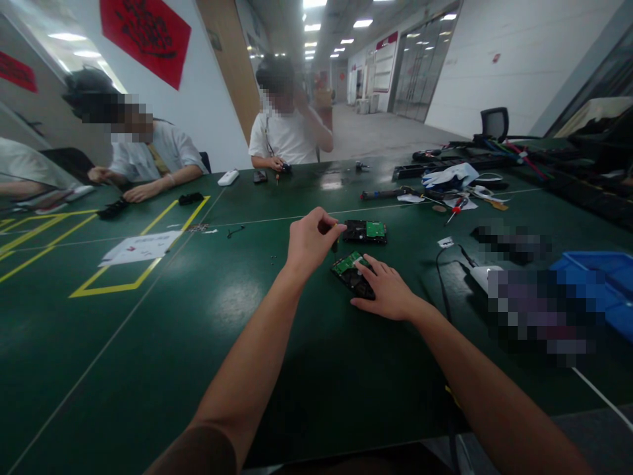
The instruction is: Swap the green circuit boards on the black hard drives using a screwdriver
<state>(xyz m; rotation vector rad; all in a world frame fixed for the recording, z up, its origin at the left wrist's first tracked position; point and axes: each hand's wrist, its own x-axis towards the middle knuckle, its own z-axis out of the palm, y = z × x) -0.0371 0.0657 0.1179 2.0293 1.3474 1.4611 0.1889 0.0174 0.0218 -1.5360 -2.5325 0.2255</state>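
Observation:
Two hard drives with green circuit boards lie on the dark green table. My right hand (390, 290) grips the right side of the nearer hard drive (353, 272), thumb by its near edge and fingers spread over the top and far side. Above that drive's left end, my left hand (311, 243) pinches a small screwdriver (335, 245), mostly hidden by the fingers. Its shaft points down at the drive; I cannot tell whether the tip touches a screw. The other hard drive (366, 231) lies flat just beyond, touched by neither hand.
Tiny screws (273, 259) lie left of my left hand. Papers (141, 247) sit inside yellow tape at left. To the right are a blue bin (596, 284), a red-handled screwdriver (457, 208), white gloves (450, 177) and cables. Two people (287, 128) work across the table.

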